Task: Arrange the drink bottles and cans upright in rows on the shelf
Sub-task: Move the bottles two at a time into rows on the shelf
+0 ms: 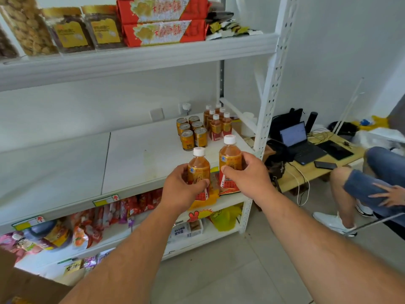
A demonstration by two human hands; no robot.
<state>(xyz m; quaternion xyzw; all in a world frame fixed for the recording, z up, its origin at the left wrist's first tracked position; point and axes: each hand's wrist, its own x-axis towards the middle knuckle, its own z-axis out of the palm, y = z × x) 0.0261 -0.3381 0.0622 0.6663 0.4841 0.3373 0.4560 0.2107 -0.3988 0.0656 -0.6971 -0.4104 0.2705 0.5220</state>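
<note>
My left hand (pixel 180 189) grips an upright amber tea bottle (pixel 199 165) with a white cap, held near the front edge of the white middle shelf (pixel 142 159). My right hand (pixel 245 174) grips a second, matching bottle (pixel 230 156) just to its right. Toward the back right of that shelf stand several gold cans (pixel 191 132) in two rows. Right of the cans, several more tea bottles (pixel 218 123) stand upright in rows.
Snack jars and red boxes (pixel 162 20) fill the upper shelf. Packaged snacks (pixel 92 224) lie on the lower shelf. A white upright post (pixel 269 95) bounds the rack at right. Beyond it a low wooden table carries a laptop (pixel 300 141), and a seated person's legs (pixel 372 178) are at far right.
</note>
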